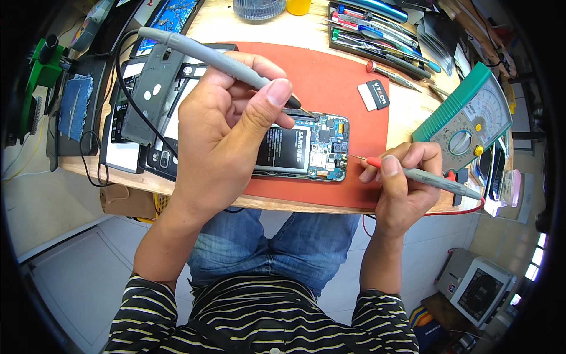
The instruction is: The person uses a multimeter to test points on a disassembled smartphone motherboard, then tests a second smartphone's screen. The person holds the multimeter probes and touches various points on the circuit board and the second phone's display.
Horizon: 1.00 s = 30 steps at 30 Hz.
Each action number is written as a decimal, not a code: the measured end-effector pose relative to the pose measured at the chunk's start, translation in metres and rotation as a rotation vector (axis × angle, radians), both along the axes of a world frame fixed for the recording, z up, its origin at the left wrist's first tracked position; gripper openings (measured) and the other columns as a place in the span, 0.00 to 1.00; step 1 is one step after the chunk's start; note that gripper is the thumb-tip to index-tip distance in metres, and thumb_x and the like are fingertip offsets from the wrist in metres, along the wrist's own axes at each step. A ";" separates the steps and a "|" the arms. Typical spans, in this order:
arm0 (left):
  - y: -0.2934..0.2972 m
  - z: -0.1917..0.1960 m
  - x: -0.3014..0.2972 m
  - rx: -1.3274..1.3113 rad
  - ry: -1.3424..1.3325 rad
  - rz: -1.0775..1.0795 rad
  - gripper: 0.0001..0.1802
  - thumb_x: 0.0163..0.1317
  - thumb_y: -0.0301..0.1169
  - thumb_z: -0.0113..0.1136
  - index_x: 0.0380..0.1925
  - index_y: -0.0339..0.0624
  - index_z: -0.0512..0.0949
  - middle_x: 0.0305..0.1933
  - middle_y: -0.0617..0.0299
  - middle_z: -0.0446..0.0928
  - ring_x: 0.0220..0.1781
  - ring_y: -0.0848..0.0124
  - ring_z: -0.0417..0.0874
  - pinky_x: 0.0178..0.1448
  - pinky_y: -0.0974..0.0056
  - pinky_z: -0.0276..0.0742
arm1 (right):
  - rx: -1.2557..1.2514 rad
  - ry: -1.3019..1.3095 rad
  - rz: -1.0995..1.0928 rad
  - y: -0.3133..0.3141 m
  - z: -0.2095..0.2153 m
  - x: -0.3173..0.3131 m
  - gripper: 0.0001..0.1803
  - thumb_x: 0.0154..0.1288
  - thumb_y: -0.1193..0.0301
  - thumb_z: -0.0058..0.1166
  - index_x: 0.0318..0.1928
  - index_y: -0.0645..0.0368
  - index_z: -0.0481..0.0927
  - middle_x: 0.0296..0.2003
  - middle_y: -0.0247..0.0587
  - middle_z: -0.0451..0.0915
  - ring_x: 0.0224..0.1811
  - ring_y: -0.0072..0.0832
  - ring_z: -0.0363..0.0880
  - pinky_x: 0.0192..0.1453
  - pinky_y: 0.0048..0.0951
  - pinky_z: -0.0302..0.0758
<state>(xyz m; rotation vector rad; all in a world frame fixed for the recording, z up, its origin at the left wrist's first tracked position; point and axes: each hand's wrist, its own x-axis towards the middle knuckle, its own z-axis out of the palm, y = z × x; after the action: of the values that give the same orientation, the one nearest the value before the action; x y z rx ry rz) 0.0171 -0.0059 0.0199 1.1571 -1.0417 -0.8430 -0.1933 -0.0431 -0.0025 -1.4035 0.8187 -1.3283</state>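
Observation:
An opened phone lies on an orange-red mat, its circuit board bare at the right end and its black battery beside the board. My left hand is closed round a grey test probe with a black tip end, which slants down to the board's upper edge. My right hand pinches a second grey probe with a red front. Its thin metal tip points left at the board's right edge. Whether either tip touches cannot be made out. My left hand hides part of the phone.
A green-edged analog multimeter stands tilted at the right. A small black-and-white card and a screwdriver lie behind the phone. A tool tray sits at the back. Phone parts crowd the left, crossed by the black probe's cable.

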 end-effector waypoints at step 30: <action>0.006 -0.031 -0.018 -0.024 -0.224 0.221 0.06 0.66 0.25 0.62 0.38 0.35 0.76 0.32 0.63 0.76 0.29 0.78 0.77 0.35 0.72 0.73 | 0.042 0.068 0.005 0.001 -0.001 0.004 0.13 0.64 0.85 0.56 0.38 0.60 0.64 0.25 0.36 0.74 0.24 0.18 0.78 0.29 0.17 0.76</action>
<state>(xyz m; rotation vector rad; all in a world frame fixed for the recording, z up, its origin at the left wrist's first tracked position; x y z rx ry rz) -0.0004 0.0005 -0.0112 1.3411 -1.0777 -0.5343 -0.1891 -0.0420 -0.0031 -1.4230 0.8832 -1.2586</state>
